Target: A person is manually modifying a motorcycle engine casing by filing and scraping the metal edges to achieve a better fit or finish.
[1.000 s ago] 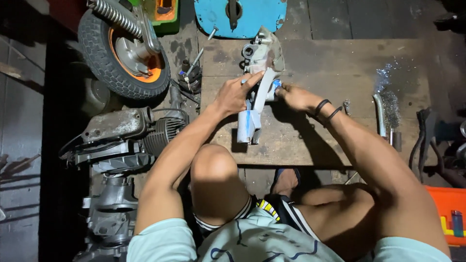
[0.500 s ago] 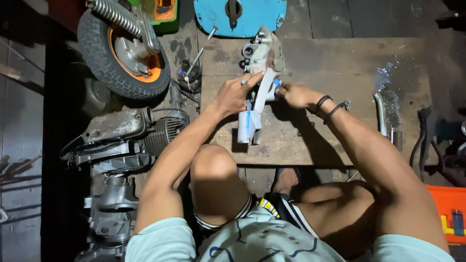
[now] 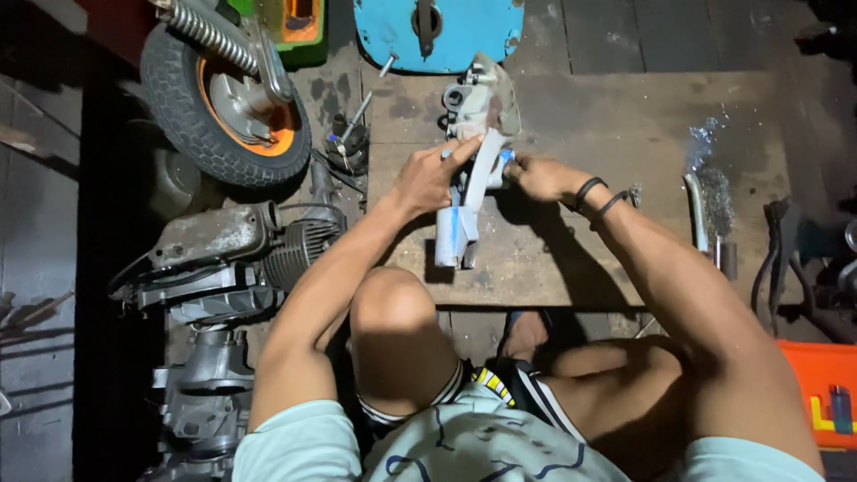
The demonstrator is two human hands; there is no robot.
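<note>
A grey metal engine part (image 3: pixel 478 107) with a pale tube-shaped end wrapped in white and blue strips (image 3: pixel 455 232) lies on a worn wooden board (image 3: pixel 607 259). My left hand (image 3: pixel 428 177) grips the part's middle from the left, thumb on a white strip. My right hand (image 3: pixel 543 177), with black bands at the wrist, pinches a small blue-tipped piece against the part's right side. My bent knee (image 3: pixel 397 308) sits just below the board's near edge.
A small wheel with an orange rim and a coil spring (image 3: pixel 228 89) stands at the upper left. A grey engine block (image 3: pixel 223 268) lies left of my leg. A blue panel (image 3: pixel 437 31) is at the top, a metal pipe (image 3: pixel 694 210) and an orange box (image 3: pixel 821 393) to the right.
</note>
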